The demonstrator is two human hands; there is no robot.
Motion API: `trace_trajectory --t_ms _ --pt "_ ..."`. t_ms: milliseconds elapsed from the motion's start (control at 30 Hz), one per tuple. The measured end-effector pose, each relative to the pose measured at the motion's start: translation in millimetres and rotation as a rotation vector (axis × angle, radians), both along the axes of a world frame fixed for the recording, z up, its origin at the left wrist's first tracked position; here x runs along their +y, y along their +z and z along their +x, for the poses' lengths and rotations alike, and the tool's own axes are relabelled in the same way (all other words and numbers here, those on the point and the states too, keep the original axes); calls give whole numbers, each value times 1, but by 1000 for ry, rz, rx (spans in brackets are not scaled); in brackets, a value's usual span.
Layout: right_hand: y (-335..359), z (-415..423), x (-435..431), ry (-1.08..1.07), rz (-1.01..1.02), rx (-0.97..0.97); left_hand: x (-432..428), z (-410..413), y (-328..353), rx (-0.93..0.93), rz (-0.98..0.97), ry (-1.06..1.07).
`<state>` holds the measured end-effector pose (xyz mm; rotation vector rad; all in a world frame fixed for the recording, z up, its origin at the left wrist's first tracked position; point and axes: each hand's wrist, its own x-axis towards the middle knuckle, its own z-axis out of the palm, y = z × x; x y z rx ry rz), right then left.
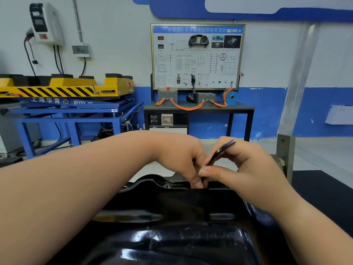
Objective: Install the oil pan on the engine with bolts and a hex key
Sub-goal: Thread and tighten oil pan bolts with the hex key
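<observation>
A glossy black oil pan fills the bottom of the head view, lying on the engine with its far flange showing. Both hands meet at the middle of that far edge. My right hand holds a dark hex key, whose long arm sticks up and to the right; its lower end is hidden between the fingers. My left hand has its fingers curled down at the flange, right beside the key's lower end. The bolt is hidden by the fingers.
A grey metal stand post rises at the right of the pan. Beyond are a black training bench with a wiring board and a yellow and blue lift table at the left. Grey floor lies between them and the pan.
</observation>
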<state>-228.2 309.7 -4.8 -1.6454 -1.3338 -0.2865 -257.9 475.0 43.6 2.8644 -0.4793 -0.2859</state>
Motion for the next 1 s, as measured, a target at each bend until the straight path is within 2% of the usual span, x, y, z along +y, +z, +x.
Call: trace_trajectory --t_ms 200,500,667,733,1000 --pt "1 1 -8 183 -100 120 0 1 0 5 26 -19" --pt "-2 0 1 0 4 -13 0 1 0 -6 3 16" --pt "0 3 -7 185 -66 127 -1 -1 0 -17 25 -12" --pt "2 2 -9 215 -113 108 0 -1 -1 -15 29 -6" --pt "-2 -1 2 28 -9 21 1 0 0 -12 10 -17"
